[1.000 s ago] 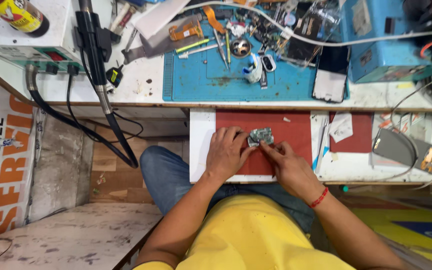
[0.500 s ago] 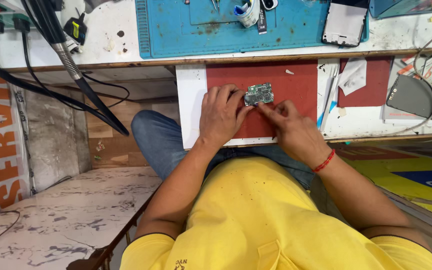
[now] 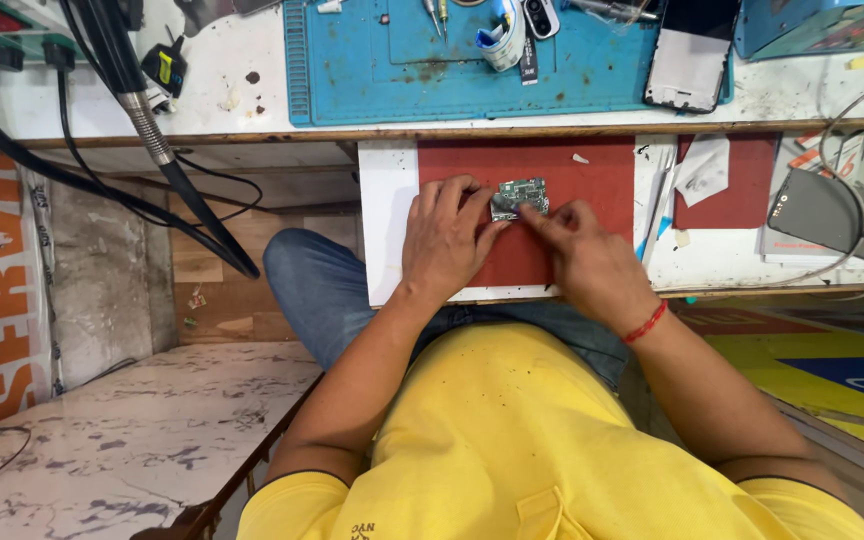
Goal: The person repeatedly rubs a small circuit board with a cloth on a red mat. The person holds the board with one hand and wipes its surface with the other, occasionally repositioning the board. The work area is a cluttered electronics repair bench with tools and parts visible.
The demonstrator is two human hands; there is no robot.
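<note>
Circuit board (image 3: 520,197), small and green, lies on the red mat (image 3: 592,180) on our pull-out white shelf (image 3: 384,230), just under the worktop (image 3: 252,105) edge. Going left to right: black hose and cables (image 3: 152,150) hang off the worktop at far left, well apart from the work. Our left hand (image 3: 447,240) rests palm-down on the mat, wrist bent in from the lap, fingers spread forward, fingertips pinning the board's left edge; it is pressing, not a closed grasp. Board sits between both hands. Our right hand (image 3: 582,255) comes in from the right, forearm angled across the body, red thread band (image 3: 644,322) on the wrist. Index finger and thumb extend to the board's right edge, other fingers loosely curled; we can't tell whether it pinches the board or only touches it. Further right: a dark phone (image 3: 692,50) on the blue mat (image 3: 402,70), another opened phone (image 3: 837,215) at the far right.
</note>
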